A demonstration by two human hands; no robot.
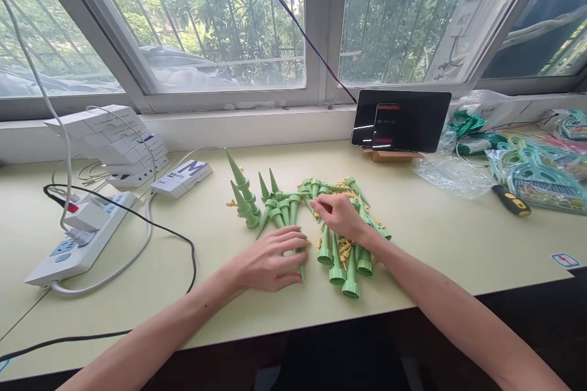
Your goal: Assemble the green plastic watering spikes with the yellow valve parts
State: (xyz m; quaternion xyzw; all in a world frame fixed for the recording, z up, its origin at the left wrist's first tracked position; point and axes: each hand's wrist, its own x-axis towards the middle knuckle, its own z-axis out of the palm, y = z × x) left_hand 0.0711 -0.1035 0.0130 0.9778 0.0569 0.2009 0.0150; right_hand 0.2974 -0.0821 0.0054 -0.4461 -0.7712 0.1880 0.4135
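Observation:
Green cone-shaped watering spikes with ribbed caps are gathered in front of me. My left hand (277, 259) curls its fingers over a green watering spike (301, 274), whose pointed tip shows below the fingertips. My right hand (342, 215) is closed in a pinch above the pile, and its fingertips hide whatever is between them. Several spikes (351, 284) lie under my right wrist with open ends toward me. Small yellow valve pieces (345, 250) are scattered among them. To the left, stacked spikes (243, 189) point upward beside a loose group of spikes (276, 214).
On the left are a power strip (87, 244), black and white cables, a white box (182, 178) and stacked boxes (132, 146). A dark tablet (413, 122) stands at the back. A screwdriver (511, 200) and bagged teal items (545, 177) lie right.

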